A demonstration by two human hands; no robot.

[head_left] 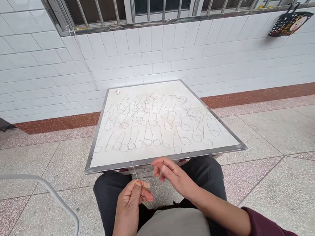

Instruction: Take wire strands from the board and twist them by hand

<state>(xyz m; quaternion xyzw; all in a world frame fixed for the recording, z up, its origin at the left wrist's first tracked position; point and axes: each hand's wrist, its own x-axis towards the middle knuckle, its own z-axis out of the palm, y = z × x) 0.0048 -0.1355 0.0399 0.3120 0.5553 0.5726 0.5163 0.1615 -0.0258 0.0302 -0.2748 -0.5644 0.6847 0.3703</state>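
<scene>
My left hand (131, 200) is closed in a pinch on a thin pale string (134, 170) in front of the table's near edge. One length of it rises from the fingertips toward the edge, and another curls out to the right. A small orange patch and a flat beige strip (146, 185) show at the pinch; I cannot tell what they are. To the right, my right hand (172, 173) hovers with its fingers loosely bent and apart, holding nothing visible. Many thin looped pieces with straight tails (147, 142) lie spread in rows on the white tabletop.
The white table (101, 161) has a grey metal rim and stands against a tiled wall. A small red-and-white object (117, 92) sits at its far left corner. A grey curved tube (57, 198) is at left. A patterned bag (289, 24) hangs from the window bars.
</scene>
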